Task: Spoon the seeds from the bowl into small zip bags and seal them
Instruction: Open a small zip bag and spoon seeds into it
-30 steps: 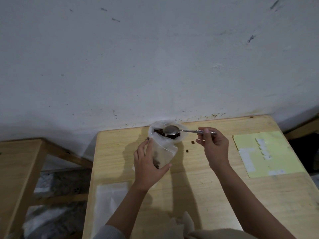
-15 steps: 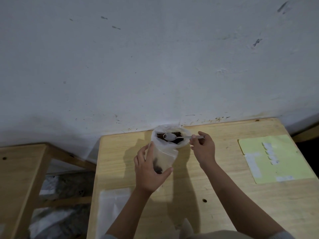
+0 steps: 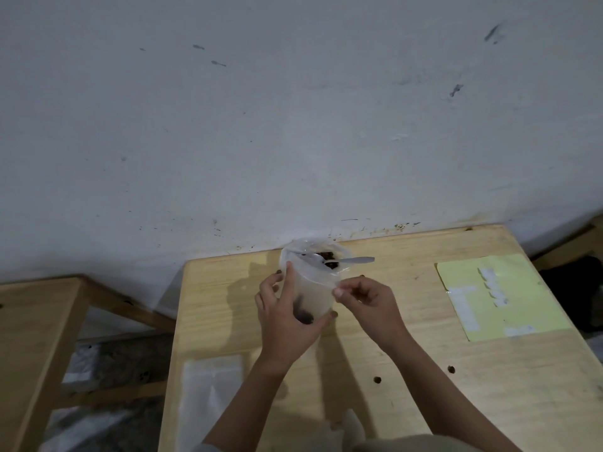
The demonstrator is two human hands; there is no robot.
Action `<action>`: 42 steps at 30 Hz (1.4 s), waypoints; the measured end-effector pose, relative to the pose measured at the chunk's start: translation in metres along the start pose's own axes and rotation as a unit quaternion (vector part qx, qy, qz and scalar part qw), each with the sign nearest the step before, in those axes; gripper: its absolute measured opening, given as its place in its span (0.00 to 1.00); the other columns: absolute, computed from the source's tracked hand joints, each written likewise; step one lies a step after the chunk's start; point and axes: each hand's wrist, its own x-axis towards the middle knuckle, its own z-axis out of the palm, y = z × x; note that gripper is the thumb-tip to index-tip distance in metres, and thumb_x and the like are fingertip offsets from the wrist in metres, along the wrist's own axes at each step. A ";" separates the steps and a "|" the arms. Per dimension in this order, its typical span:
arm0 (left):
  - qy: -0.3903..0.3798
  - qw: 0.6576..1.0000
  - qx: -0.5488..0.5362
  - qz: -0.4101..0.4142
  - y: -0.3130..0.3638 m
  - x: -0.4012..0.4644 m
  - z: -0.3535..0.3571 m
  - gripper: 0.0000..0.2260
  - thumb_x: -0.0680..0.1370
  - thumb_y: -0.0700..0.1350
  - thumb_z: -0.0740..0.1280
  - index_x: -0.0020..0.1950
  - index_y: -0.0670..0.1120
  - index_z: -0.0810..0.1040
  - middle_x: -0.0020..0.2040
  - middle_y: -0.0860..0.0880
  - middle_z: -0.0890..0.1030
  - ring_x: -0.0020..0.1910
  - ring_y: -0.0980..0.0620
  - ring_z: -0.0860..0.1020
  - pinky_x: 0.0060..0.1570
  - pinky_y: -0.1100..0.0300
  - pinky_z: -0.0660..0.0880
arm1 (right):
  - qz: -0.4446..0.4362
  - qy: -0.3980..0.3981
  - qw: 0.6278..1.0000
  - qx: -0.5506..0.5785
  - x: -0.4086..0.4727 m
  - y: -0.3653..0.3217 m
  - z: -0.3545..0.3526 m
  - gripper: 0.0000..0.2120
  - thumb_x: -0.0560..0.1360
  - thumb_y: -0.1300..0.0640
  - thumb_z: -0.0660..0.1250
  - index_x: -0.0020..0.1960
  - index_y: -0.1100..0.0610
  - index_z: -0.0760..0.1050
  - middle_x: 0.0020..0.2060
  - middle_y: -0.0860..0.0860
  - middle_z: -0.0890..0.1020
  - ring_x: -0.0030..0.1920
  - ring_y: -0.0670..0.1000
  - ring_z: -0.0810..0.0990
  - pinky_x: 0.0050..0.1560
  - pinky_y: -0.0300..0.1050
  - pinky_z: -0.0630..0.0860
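Both grips are on the small clear plastic zip bag point(image 3: 311, 296): the left hand point(image 3: 287, 316) wraps its lower part, the right hand point(image 3: 370, 303) pinches its upper edge. Behind it, the metal spoon point(image 3: 350, 261) rests in the clear bowl of dark seeds point(image 3: 313, 254) on the pale wooden tabletop point(image 3: 424, 370).

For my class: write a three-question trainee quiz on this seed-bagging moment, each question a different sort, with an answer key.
1. True or false: the right hand is gripping the spoon.
2. Multiple choice: the spoon rests in A) the zip bag, B) the bowl, C) on the yellow sheet.
3. Short answer: which hand wraps around the zip bag?

Key
1. False; the spoon lies free and the right hand pinches the bag's top edge.
2. B.
3. The left hand.
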 end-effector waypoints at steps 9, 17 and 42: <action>0.090 0.961 -0.255 -0.049 0.035 -0.019 -0.030 0.14 0.75 0.43 0.70 0.59 0.53 0.74 0.50 0.54 0.80 0.48 0.59 0.79 0.49 0.60 0.77 | -0.016 0.042 0.998 0.046 -0.012 -0.018 -0.010 0.06 0.76 0.63 0.67 0.40 0.59 0.77 0.31 0.48 0.80 0.34 0.43 0.78 0.37 0.39 0.77; 0.076 0.952 -0.289 -0.071 0.051 -0.028 -0.042 0.05 0.76 0.39 0.69 0.43 0.49 0.79 0.39 0.51 0.81 0.37 0.57 0.78 0.40 0.63 0.76 | -0.065 0.020 0.997 -0.024 -0.032 -0.018 -0.017 0.12 0.79 0.62 0.61 0.37 0.56 0.71 0.32 0.52 0.73 0.35 0.51 0.71 0.38 0.46 0.69; -0.028 0.943 -0.326 -0.062 0.073 -0.052 -0.032 0.01 0.75 0.40 0.70 0.44 0.43 0.81 0.39 0.38 0.81 0.38 0.49 0.78 0.41 0.55 0.77 | -0.043 0.028 0.995 0.084 -0.077 -0.031 -0.022 0.06 0.74 0.66 0.67 0.41 0.59 0.80 0.35 0.51 0.83 0.39 0.47 0.81 0.41 0.40 0.78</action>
